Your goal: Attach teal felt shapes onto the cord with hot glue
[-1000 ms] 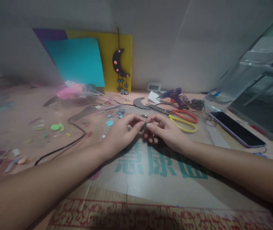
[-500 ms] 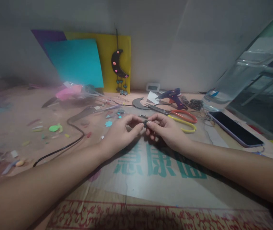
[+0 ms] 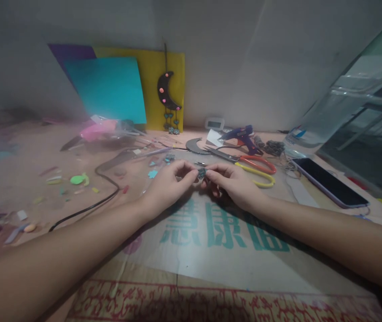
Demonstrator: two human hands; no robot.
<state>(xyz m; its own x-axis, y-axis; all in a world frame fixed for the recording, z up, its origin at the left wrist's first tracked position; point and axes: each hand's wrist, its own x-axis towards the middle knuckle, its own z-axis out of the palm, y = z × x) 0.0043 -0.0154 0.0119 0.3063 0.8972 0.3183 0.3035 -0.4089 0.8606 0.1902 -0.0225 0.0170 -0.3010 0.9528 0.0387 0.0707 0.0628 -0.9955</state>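
Note:
A small dark grey-green piece [image 3: 201,173], too small to name surely, is pinched between my two hands above the printed plastic sheet [image 3: 204,264]. My left hand [image 3: 174,181] grips its left side with thumb and forefinger. On the other side, the thumb and fingers of my right hand [image 3: 229,181] close on it. Just beyond my hands lies a dark crescent cutout [image 3: 196,146]. Scissors [image 3: 244,163] with red and yellow handles rest behind my right hand. Light blue flower cutouts [image 3: 152,173] lie near my left hand.
A glue gun [image 3: 241,135], a small display [image 3: 214,123] and dark yarn [image 3: 274,147] sit along the wall. A phone [image 3: 330,182] lies at right. Coloured sheets [image 3: 110,89] and a decorated crescent hanging [image 3: 167,91] stand at back left. A black cord [image 3: 90,208] crosses scattered scraps.
More of the small dark piece shows between my fingertips, and the fingers have parted slightly around it. The whole view has shifted a little.

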